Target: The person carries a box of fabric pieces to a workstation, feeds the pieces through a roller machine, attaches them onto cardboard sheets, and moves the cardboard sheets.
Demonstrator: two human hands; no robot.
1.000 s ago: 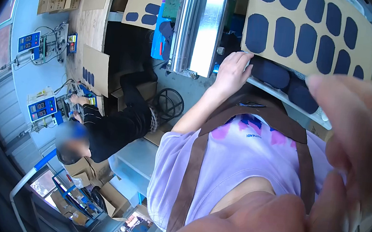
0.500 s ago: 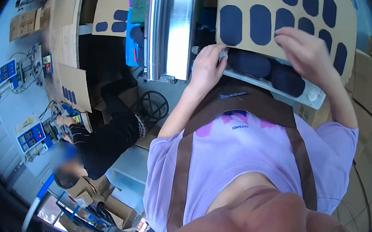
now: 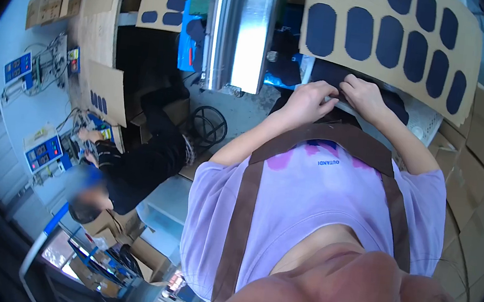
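Observation:
My left hand [image 3: 310, 101] and my right hand [image 3: 365, 99] are close together at the near edge of a white tray [image 3: 429, 121], below the cardboard sheet. The fingers of both are bent and pressed together around something dark that is too hidden to name. Dark rounded pieces [image 3: 329, 73] lie in the tray just behind my fingers, partly covered by my right hand. Above them, the tan cardboard sheet [image 3: 338, 50] carries several dark oval pads [image 3: 321, 30] in rows.
A shiny metal machine rail [image 3: 253, 39] stands left of the sheet. A co-worker [image 3: 139, 166] in black works at a bench with blue control boxes [image 3: 44, 153] on the left. Cardboard boxes [image 3: 483, 178] are stacked at the right. A black wheel [image 3: 208, 124] is beyond my left arm.
My right hand has come down from over the cardboard sheet to the tray edge, beside my left hand. My left hand has moved slightly right along the edge. The camera view has shifted.

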